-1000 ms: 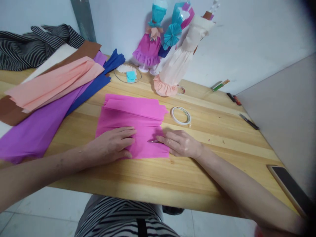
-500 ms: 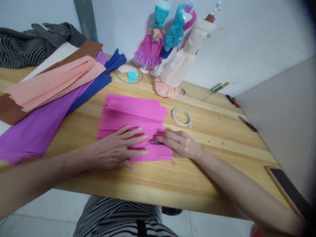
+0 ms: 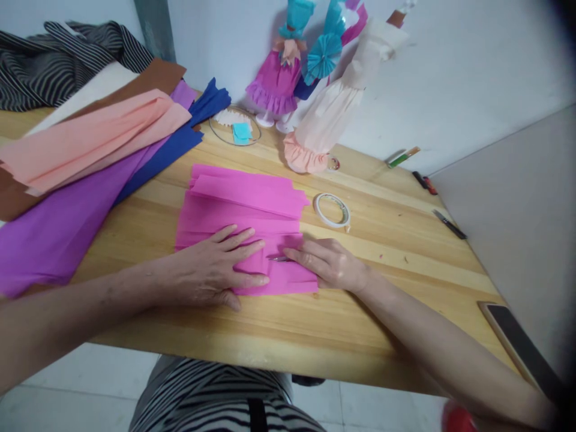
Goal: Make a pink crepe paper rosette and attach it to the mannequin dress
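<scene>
Pink crepe paper lies in folded layers on the wooden table in front of me. My left hand rests flat on the paper's lower left part, fingers spread. At the right edge of the paper, my right hand is closed around what look like small scissors. Only their slim metal points show, aimed left across the paper towards my left fingers; the handles are hidden in my hand. A white roll of tape lies just beyond my right hand.
Several crepe paper sheets, peach, purple and blue, pile up on the left. Paper-dressed doll figures stand against the wall. A cutter knife and a phone lie to the right.
The view has shifted slightly. My left hand stays flat on the paper and my right hand keeps its grip near the same spot. The lower paper layer looks slightly more creased beside the metal points.
</scene>
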Demonstrator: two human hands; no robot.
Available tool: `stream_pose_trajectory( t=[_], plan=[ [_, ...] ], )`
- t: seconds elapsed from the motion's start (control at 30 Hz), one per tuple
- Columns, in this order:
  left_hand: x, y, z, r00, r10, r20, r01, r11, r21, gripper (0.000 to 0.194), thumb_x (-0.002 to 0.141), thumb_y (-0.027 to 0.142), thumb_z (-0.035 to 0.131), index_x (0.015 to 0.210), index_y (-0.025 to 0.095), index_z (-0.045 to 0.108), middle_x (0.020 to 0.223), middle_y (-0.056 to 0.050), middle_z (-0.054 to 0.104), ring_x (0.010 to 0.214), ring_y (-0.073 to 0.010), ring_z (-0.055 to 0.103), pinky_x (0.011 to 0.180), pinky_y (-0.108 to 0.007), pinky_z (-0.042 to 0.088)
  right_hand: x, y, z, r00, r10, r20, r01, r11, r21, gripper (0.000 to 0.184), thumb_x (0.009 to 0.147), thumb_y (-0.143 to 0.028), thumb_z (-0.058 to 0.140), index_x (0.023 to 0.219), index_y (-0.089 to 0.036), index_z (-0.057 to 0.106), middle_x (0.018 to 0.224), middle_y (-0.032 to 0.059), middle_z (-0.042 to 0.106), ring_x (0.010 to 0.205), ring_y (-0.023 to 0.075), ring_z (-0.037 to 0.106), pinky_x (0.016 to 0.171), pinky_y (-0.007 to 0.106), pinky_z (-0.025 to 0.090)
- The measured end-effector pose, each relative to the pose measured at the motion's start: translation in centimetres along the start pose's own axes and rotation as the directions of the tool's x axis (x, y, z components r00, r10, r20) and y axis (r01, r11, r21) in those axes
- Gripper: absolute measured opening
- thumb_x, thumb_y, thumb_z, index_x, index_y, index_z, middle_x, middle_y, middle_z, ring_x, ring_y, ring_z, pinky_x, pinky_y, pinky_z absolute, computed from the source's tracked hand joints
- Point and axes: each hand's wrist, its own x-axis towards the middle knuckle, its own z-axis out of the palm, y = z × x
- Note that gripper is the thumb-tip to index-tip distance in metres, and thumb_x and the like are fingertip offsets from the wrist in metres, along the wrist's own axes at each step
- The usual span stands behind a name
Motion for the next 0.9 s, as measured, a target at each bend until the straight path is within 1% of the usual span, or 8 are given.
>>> stream_pose_trajectory(
  t=[0.1,0.23,0.3,0.47,0.6,0.73,0.9],
  plan=[
    [0.1,0.1,-0.23,1.0,-0.004,0.006,0.003,1.0,0.028,0.054,0.084,0.058,0.054,0.133,0.035,0.052,0.144,-0.012,0.046,0.142,-0.0349,0.028,0.115,-0.055,0.014,0.08,0.01,-0.09,1.0,-0.006,0.014,0.006,1.0,0.002,0.035,0.097,-0.014,0.035,0.13,-0.007,0.046,0.086,0.0137,0.069,0.078,0.0226,0.069,0.056,0.031,0.055],
    [0.3,0.26,-0.58,0.999,-0.006,0.037,0.004,0.999,0.045,0.052,0.085,0.056,0.055,0.133,0.035,0.053,0.143,-0.013,0.047,0.14,-0.0356,0.031,0.114,-0.057,0.016,0.33,0.08,-0.12,1.0,-0.018,-0.001,0.018,0.999,0.027,0.035,0.098,-0.012,0.033,0.13,-0.007,0.045,0.087,0.0144,0.069,0.086,0.024,0.07,0.062,0.032,0.056],
    [0.33,0.31,-0.66,0.999,-0.007,0.045,0.005,0.999,0.052,0.05,0.086,0.053,0.056,0.133,0.035,0.053,0.144,-0.013,0.046,0.14,-0.0358,0.031,0.113,-0.058,0.016,0.42,0.12,-0.08,1.0,-0.019,-0.002,0.019,0.999,0.034,0.036,0.098,-0.013,0.032,0.131,-0.008,0.045,0.088,0.0142,0.069,0.088,0.0235,0.07,0.063,0.032,0.057],
    [0.19,0.3,-0.59,1.0,-0.003,0.027,0.002,0.999,0.04,0.049,0.086,0.05,0.058,0.132,0.035,0.052,0.145,-0.012,0.045,0.14,-0.0339,0.03,0.115,-0.056,0.015,0.44,0.15,0.07,0.999,-0.039,-0.019,0.039,0.999,0.027,0.035,0.097,-0.011,0.034,0.13,-0.007,0.046,0.083,0.0124,0.068,0.081,0.0232,0.069,0.059,0.032,0.055],
    [0.22,0.23,-0.43,0.999,-0.006,0.032,0.005,0.999,0.04,0.048,0.086,0.047,0.059,0.133,0.036,0.052,0.144,-0.011,0.046,0.141,-0.0339,0.028,0.114,-0.057,0.015,0.37,0.22,0.16,0.999,-0.044,-0.015,0.045,0.999,0.032,0.036,0.098,-0.011,0.033,0.131,-0.008,0.047,0.08,0.0099,0.066,0.077,0.0211,0.068,0.059,0.031,0.054],
    [0.31,0.3,-0.43,0.999,-0.003,0.039,0.002,1.0,0.027,0.05,0.087,0.05,0.057,0.133,0.035,0.052,0.143,-0.014,0.046,0.14,-0.0357,0.029,0.113,-0.059,0.017,0.47,0.37,0.23,0.998,-0.059,-0.028,0.061,0.997,0.055,0.034,0.097,-0.01,0.034,0.129,-0.007,0.047,0.074,0.0079,0.064,0.07,0.0205,0.066,0.057,0.031,0.052],
    [0.28,0.45,-0.59,0.999,-0.036,0.037,0.036,0.999,0.011,0.049,0.087,0.049,0.057,0.133,0.035,0.052,0.142,-0.014,0.047,0.14,-0.0358,0.03,0.113,-0.059,0.018,0.69,0.43,0.09,0.997,-0.074,-0.015,0.074,0.996,0.039,0.033,0.099,-0.012,0.031,0.125,-0.008,0.05,0.072,0.0066,0.063,0.067,0.0193,0.065,0.057,0.031,0.052]
  ],
)
